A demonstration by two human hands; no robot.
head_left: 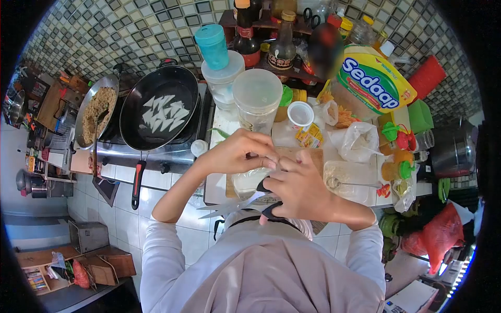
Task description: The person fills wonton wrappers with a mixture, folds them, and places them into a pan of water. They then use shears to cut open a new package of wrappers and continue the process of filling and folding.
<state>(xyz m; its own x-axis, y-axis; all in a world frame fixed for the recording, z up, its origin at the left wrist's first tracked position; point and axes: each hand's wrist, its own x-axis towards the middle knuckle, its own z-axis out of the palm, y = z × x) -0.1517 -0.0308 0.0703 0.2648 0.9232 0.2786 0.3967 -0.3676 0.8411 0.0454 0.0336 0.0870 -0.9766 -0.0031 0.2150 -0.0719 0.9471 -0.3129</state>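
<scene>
The scissors (235, 205) hang from the person's right hand (302, 190), with the dark finger loops at that hand and the blades running out across the body to the person's left. Their long axis lies roughly sideways, on the body side of both hands. The right hand is nearer, holding the handle end; the left hand (240, 151) is beyond the blades, farther from the body. The scissors look silvery in the blade and black in the handle, with their tips spread apart.

The right grip is clamped on the handle. The left fingers curl towards the right fingertips, almost meeting them (whatever may be between them is too small to make out), so whether that grip is closed on anything cannot be told. Below the hands, a pale thing in clear plastic (242, 182) lies by a wooden board (315, 155) on the bench (215, 188).
</scene>
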